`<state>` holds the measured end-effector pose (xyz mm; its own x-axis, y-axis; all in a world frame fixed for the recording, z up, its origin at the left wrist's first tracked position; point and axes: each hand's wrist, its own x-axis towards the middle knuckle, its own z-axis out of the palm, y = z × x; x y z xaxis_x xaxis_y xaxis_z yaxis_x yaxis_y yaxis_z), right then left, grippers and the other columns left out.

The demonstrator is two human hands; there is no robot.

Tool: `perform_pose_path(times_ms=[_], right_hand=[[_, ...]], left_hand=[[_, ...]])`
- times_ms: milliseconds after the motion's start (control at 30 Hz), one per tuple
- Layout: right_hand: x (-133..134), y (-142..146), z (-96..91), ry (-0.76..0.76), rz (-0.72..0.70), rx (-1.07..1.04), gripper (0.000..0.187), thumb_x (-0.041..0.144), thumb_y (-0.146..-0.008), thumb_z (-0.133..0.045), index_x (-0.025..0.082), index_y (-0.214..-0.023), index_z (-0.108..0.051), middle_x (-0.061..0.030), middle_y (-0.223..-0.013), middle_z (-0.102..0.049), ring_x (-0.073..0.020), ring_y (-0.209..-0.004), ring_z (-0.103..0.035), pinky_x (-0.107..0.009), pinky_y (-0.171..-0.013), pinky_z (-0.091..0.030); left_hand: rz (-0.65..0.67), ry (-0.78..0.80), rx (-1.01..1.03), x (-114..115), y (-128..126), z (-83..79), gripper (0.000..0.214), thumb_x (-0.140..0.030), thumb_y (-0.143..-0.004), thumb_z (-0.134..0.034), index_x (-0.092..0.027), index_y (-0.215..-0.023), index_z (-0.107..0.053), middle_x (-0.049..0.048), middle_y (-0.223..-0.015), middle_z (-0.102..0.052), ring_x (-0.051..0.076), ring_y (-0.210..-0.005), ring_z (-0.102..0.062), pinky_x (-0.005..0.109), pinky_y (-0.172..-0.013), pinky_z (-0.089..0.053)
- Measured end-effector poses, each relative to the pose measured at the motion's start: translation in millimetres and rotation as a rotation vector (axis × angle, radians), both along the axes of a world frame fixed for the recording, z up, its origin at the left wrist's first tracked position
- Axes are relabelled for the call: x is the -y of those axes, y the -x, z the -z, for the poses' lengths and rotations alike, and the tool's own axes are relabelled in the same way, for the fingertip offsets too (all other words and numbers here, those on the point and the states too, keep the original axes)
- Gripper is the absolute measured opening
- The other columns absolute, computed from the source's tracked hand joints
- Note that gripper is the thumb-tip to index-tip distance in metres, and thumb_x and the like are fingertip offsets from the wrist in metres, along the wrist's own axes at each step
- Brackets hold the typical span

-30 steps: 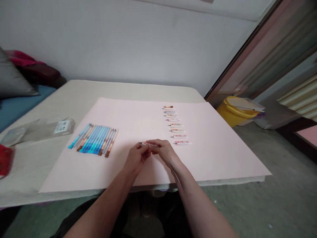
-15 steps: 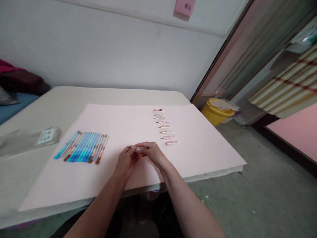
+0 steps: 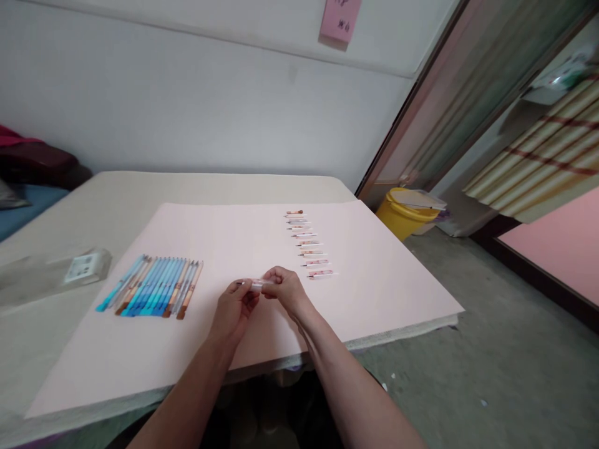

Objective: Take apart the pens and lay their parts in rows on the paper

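Observation:
Above the pink sheet, near its front edge, my left hand [image 3: 234, 308] and my right hand [image 3: 286, 290] hold one short, pale, see-through pen part [image 3: 257, 285] between them. A dark tip shows at its left end. My left fingers pinch that end, while my right thumb and fingers close on the other. Left of my hands lies a close row of capped pens [image 3: 154, 287], with blue, brown and clear bodies. To the right and farther back, several slim pen parts [image 3: 309, 244] lie in a spaced column, dark tips mostly pointing left.
The pink sheet [image 3: 374, 293] covers much of the pale table [image 3: 224, 187]. At the left lies a clear plastic bag with a white label [image 3: 84, 267]. A yellow bucket [image 3: 402, 215] stands on the floor beyond the right edge. A wall rises behind the table.
My hands have drawn slightly apart, baring more of the pale pen part between them. The whole view has shifted a little; the rows of pens and parts lie as before.

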<state>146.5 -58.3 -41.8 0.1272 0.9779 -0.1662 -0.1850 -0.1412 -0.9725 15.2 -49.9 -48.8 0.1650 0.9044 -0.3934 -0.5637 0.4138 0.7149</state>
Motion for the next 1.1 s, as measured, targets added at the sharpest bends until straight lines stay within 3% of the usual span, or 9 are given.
perform_pose_path(times_ms=[400, 767, 900, 1100], right_hand=[[-5, 8, 4.0, 0.194, 0.075, -0.151, 0.026, 0.021, -0.048, -0.075, 0.016, -0.070, -0.062, 0.0035, -0.058, -0.060, -0.0099, -0.048, -0.056, -0.025, -0.052, -0.045], [-21, 7, 4.2, 0.156, 0.081, -0.125, 0.028, 0.022, -0.046, -0.077, 0.014, -0.069, -0.062, -0.0003, -0.060, -0.064, -0.0130, -0.052, -0.059, -0.028, -0.056, -0.050], [-59, -12, 0.6, 0.110, 0.091, 0.002, 0.023, 0.020, -0.047, -0.072, 0.015, -0.067, -0.062, 0.0015, -0.056, -0.062, -0.0130, -0.050, -0.058, -0.028, -0.054, -0.049], [-171, -55, -11.4, 0.088, 0.083, 0.173, 0.015, 0.012, -0.053, -0.067, 0.014, -0.066, -0.062, 0.0044, -0.048, -0.056, -0.0099, -0.046, -0.052, -0.023, -0.049, -0.044]], left_hand=[[-0.045, -0.012, -0.005, -5, -3, 5.9, 0.018, -0.021, -0.066, -0.072, -0.012, -0.078, -0.061, 0.0033, -0.071, -0.063, 0.008, -0.058, -0.057, 0.018, -0.053, -0.048], [-0.082, 0.066, 0.068, -9, -4, -8.2, 0.016, -0.020, -0.069, -0.071, -0.013, -0.077, -0.059, 0.0024, -0.072, -0.063, 0.007, -0.058, -0.058, 0.017, -0.054, -0.048], [-0.132, 0.171, 0.054, -10, 0, -17.5, 0.015, -0.016, -0.072, -0.068, -0.013, -0.081, -0.057, 0.0043, -0.073, -0.064, 0.008, -0.057, -0.059, 0.017, -0.051, -0.049], [-0.100, 0.279, 0.114, -6, 0, -26.5, 0.015, -0.013, -0.071, -0.068, -0.013, -0.083, -0.058, 0.0063, -0.077, -0.065, 0.008, -0.057, -0.059, 0.016, -0.050, -0.048]])
